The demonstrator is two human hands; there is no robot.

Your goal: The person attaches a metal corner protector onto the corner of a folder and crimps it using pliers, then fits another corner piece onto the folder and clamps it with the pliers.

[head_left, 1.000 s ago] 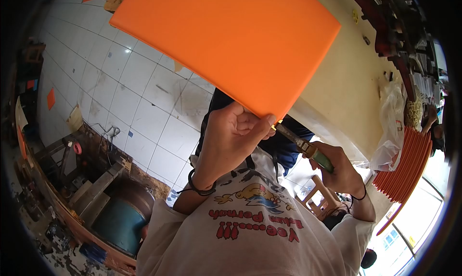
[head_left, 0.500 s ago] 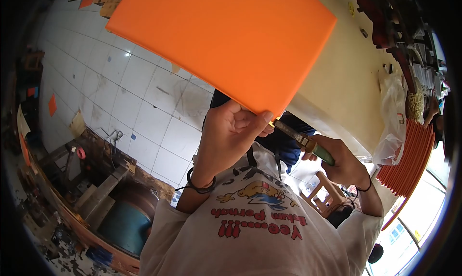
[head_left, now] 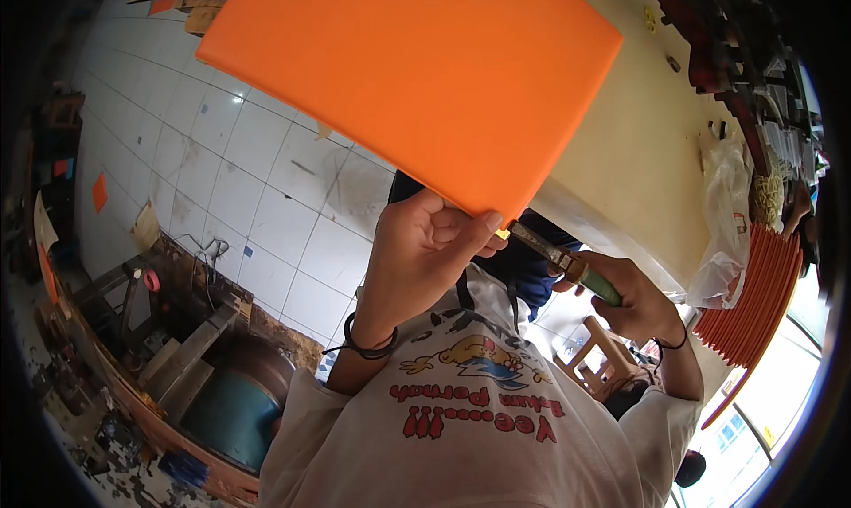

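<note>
A large flat orange panel (head_left: 408, 82) fills the upper middle of the view, one corner pointing down toward my body. My left hand (head_left: 434, 242) pinches the panel near that corner, thumb on top and fingers curled beneath. A small yellow piece (head_left: 503, 234) shows right at the corner, beside my thumb. In my right hand (head_left: 625, 297) is a tool with a green handle (head_left: 600, 286). Its worn metal part (head_left: 535, 243) reaches left to the yellow piece; whether the two touch, I cannot tell.
A cream tabletop (head_left: 656, 153) lies beyond the panel on the right, with a clear plastic bag (head_left: 722, 215) and a stack of orange-red sheets (head_left: 753, 286). A wooden stool (head_left: 594, 359) stands below. At lower left is a machine with a teal drum (head_left: 232, 419).
Since one second ago the whole view has shifted slightly. The metal part of the tool has turned a little beside the panel's corner. Both hands keep their holds.
</note>
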